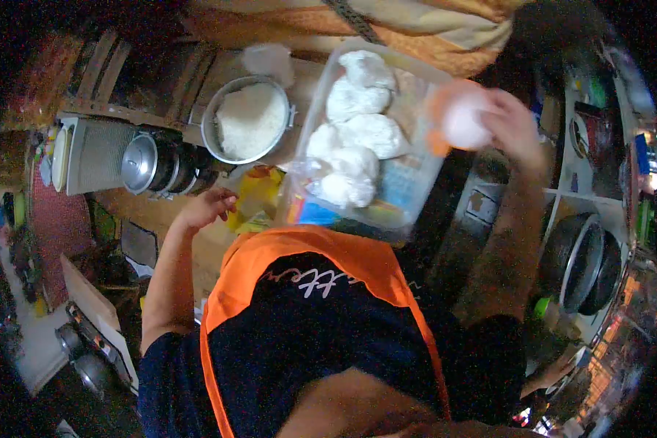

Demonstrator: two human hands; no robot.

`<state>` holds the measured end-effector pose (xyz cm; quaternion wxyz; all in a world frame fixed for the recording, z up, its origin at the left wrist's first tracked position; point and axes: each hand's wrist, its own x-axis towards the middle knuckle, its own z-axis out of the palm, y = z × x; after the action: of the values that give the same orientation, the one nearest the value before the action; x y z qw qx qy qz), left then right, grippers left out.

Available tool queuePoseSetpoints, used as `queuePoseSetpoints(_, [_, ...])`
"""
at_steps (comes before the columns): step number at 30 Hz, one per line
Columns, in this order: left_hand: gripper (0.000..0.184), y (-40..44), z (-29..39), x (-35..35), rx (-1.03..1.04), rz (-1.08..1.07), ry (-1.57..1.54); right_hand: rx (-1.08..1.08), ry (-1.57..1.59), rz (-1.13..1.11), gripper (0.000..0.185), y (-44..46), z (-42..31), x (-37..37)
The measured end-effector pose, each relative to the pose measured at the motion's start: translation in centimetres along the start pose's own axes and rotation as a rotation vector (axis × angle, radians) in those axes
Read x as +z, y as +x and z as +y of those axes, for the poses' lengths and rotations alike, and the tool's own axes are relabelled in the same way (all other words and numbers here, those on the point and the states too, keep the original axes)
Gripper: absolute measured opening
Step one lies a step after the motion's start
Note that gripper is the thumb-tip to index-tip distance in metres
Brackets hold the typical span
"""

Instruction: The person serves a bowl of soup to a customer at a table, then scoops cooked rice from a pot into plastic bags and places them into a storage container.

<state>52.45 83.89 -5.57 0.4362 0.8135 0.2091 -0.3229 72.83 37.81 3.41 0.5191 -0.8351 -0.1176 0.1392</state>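
Orange item (460, 118), long axis blurred, has its white side toward the right hand (512, 125), whose fingers grip it

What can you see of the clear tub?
The tub is rectangular, see-through and plastic-looking, open on top, with a pale rim. It sits in front of the person, holding several white bags, mostly toward its left side. Blue and yellow show at its near end. The right hand's blurred orange-and-white object is by its right edge; contact is unclear.

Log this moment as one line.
Right hand: holding blurred orange-and-white item | left hand: near yellow plastic | clear tub: white bundles inside | round pan: white contents
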Motion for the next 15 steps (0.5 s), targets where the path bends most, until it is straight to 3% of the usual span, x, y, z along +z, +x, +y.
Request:
queuePoseSetpoints(1, [0.036,-0.5,-1.8,-5.2,-0.018,-0.001,-0.027,-0.097,0.107,-0.033,0.031,3.1,-3.7,7.5])
queuePoseSetpoints(2, [0.036,0.2,-3.5,-6.5,-0.006,-0.009,-0.021,-0.307,-0.039,-0.076,0.029,6.1,-3.3,12.7])
queuePoseSetpoints(3, [0.036,0.9,-5.3,-8.1,0.018,-0.037,-0.060,-0.285,-0.320,-0.073,0.030,6.7,-6.6,17.4])
queuePoseSetpoints(7, [0.033,5.4,-11.7,-15.5,0.085,-0.103,-0.039,-0.168,-0.835,-0.299,0.025,13.8,-8.1,34.2])
queuePoseSetpoints(8, [0.031,6.0,-9.5,-19.7,0.088,-0.072,-0.004,-0.141,-0.916,-0.328,0.025,17.0,-10.4,35.4])
queuePoseSetpoints(12, [0.025,7.8,-13.1,-23.5,0.183,-0.036,-0.236,-0.052,-1.034,-0.316,0.023,22.0,-5.0,45.3])
queuePoseSetpoints(14, [0.027,8.1,-14.6,-25.1,0.141,-0.062,-0.223,-0.235,-0.856,-0.242,0.029,22.5,-1.7,47.8])
queuePoseSetpoints(15, [0.028,10.7,-13.7,-27.8,0.131,-0.071,-0.254,-0.147,-0.815,-0.086,0.040,24.9,-2.7,46.8])
